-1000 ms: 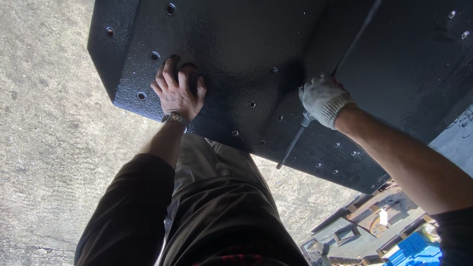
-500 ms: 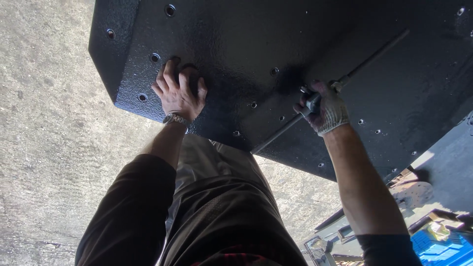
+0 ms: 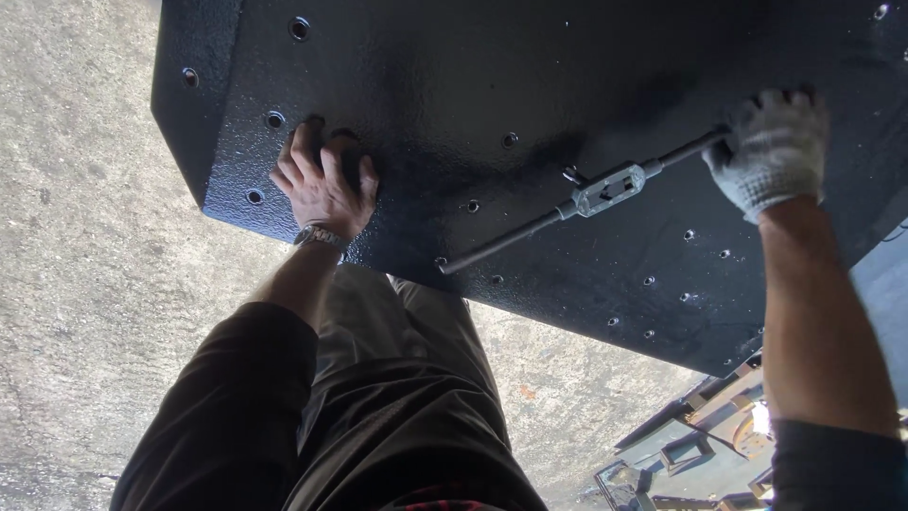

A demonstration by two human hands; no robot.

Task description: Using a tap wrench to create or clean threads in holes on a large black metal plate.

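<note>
A large black painted steel plate (image 3: 454,85) with several small drilled holes fills the upper part of the view. My left hand (image 3: 323,185), bare with a wristwatch, lies flat on the plate near its left corner. My right hand (image 3: 771,151), in a white knit glove, grips the right end of a long grey tap wrench (image 3: 605,192). The wrench stands with its centre over a hole in the plate, its bar running diagonally from lower left to upper right.
Rough concrete floor (image 3: 85,284) lies to the left and below. My legs in dark trousers (image 3: 397,397) stand against the plate's near edge. Metal frames and parts (image 3: 690,454) lie on the floor at the lower right.
My right hand has swung the wrench handle round to the right and upward, so the whole bar now shows. My left hand has stayed pressed on the plate.
</note>
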